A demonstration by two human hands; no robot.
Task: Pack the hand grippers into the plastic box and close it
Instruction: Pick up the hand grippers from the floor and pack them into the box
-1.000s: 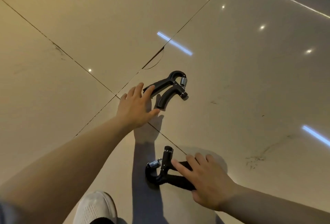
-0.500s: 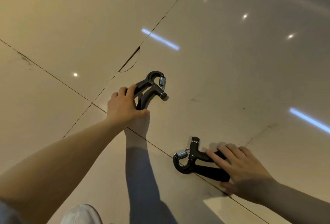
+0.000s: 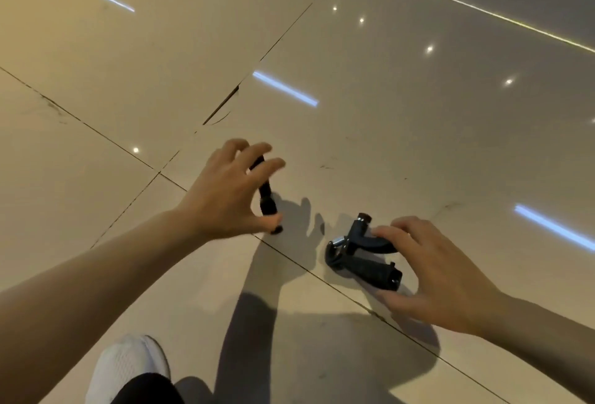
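Glossy tiled floor [image 3: 402, 120], no box in view. Left hand [image 3: 225, 197] pinches one hand gripper [image 3: 266, 192] upright between thumb and fingers. Right hand [image 3: 441, 278], half-curled, clasps second gripper [image 3: 360, 258] lying nearby. Both likely stiff, compact, fairly light; take by padded handles.

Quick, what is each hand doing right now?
Left hand: pinches one black hand gripper, tipped up on end.
Right hand: curled round the other hand gripper on the floor.
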